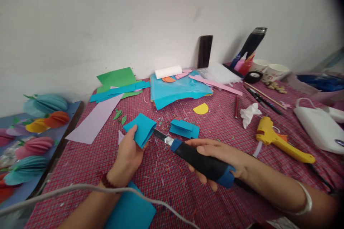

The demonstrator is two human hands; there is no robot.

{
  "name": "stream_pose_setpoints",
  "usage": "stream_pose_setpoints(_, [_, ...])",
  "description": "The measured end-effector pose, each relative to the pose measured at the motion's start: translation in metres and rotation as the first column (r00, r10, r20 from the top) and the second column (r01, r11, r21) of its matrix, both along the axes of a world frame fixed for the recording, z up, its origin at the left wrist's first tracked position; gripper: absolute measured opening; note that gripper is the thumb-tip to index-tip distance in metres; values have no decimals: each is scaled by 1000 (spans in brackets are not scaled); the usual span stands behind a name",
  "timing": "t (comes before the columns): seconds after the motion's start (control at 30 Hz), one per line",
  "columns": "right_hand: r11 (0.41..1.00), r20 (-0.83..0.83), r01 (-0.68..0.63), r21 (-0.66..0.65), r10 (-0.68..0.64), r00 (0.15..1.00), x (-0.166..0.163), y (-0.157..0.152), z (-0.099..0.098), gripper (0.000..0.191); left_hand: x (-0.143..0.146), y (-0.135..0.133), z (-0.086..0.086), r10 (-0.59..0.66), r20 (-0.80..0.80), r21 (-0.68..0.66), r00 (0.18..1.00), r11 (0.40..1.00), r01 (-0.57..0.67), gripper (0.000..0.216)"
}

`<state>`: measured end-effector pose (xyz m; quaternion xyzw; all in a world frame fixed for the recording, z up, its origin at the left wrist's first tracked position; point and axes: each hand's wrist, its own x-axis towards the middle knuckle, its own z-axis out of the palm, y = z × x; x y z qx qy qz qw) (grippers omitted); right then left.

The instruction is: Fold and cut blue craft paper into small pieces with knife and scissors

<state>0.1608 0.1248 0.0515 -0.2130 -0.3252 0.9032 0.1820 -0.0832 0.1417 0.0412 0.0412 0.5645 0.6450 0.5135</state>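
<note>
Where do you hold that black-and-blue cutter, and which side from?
Best by the cutter's thick handle, from its lower-right end, I'd say, as the right hand does. The handle is long and chunky, and it slants so the dark blade points away, up and left, toward the folded blue paper.

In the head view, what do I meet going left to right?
Paper ornaments, lilac paper, folded blue paper in the left hand, cutter in the right hand, dark-red stick, crumpled white tissue, yellow glue gun, white device.
</note>
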Motion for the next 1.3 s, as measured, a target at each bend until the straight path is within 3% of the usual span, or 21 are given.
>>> stream_pose_setpoints(0.13, [1000,6,3,-6,-3,1000,0,2,-4,49,0,-1,0,-34,-42,80,999,996,37,4])
stream_pose_setpoints(0.27, [1000,30,-12,-3,12,999,-1,3,-5,45,-3,-2,-1,-74,-59,75,995,994,78,7])
stream_pose_setpoints(0.5, [1000,-125,-4,27,7,992,-2,0,-14,54,1,-7,-1,-258,-86,149,962,952,268,8])
stream_pose_setpoints(0.63, [999,-141,-38,15,39,989,-3,0,-20,47,-2,-12,8,-506,-90,140,858,847,514,27])
stream_pose_setpoints(0.7, [999,-124,-23,26,26,992,-3,0,-21,43,-5,-13,12,-569,-90,102,818,811,576,29])
stream_pose_setpoints(0.8, [998,-65,6,62,-2,998,-3,1,-20,39,-8,-12,12,-506,-23,41,862,861,506,32])
stream_pose_setpoints(0.9, [994,28,39,105,-42,999,-4,1,-16,40,-5,-11,8,-407,56,83,912,912,402,36])
stream_pose_setpoints(1.07, [972,153,50,232,-87,984,-7,-1,-7,37,2,-12,10,-432,-2,116,902,896,429,23])
stream_pose_setpoints(1.3, [952,157,24,306,-76,985,-5,-2,-8,42,4,-14,9,-429,-123,38,895,899,436,26])
